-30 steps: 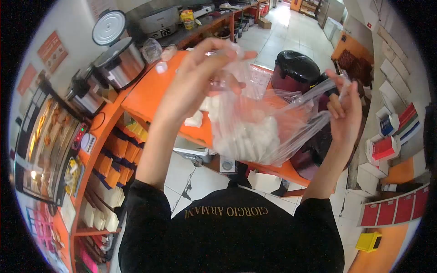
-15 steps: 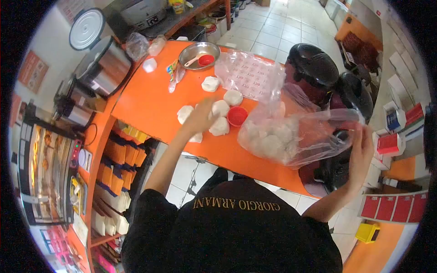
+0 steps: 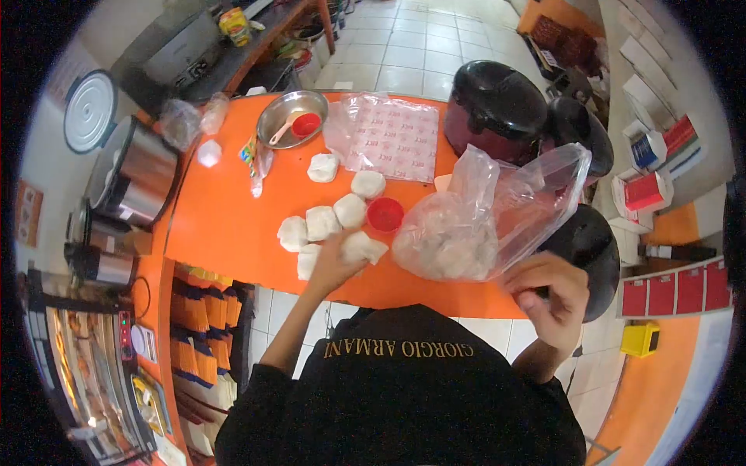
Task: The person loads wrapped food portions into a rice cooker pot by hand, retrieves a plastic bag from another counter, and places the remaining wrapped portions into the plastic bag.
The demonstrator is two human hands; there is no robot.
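Note:
My left hand (image 3: 336, 262) has its fingers round a white dough piece (image 3: 364, 248) at the near side of the orange table (image 3: 217, 225). Several more white dough pieces (image 3: 322, 223) lie beside and beyond it. A red cup (image 3: 385, 214) stands just to their right. Farther right, a clear plastic bag (image 3: 447, 241) full of white pieces rests on the table with its top spread to the right. My right hand (image 3: 550, 295) is by the bag's lower right edge, fingers curled; whether it touches the bag is unclear.
A steel bowl (image 3: 291, 119) with a red cup and a spoon sits at the back, beside a printed sheet (image 3: 392, 140). Dark lidded pots (image 3: 497, 105) stand at the right. A large steel cooker (image 3: 140, 175) is on the left.
My left hand has closed on a dough piece. My right hand has let go of the bag's top and come down nearer to me. The view has shifted.

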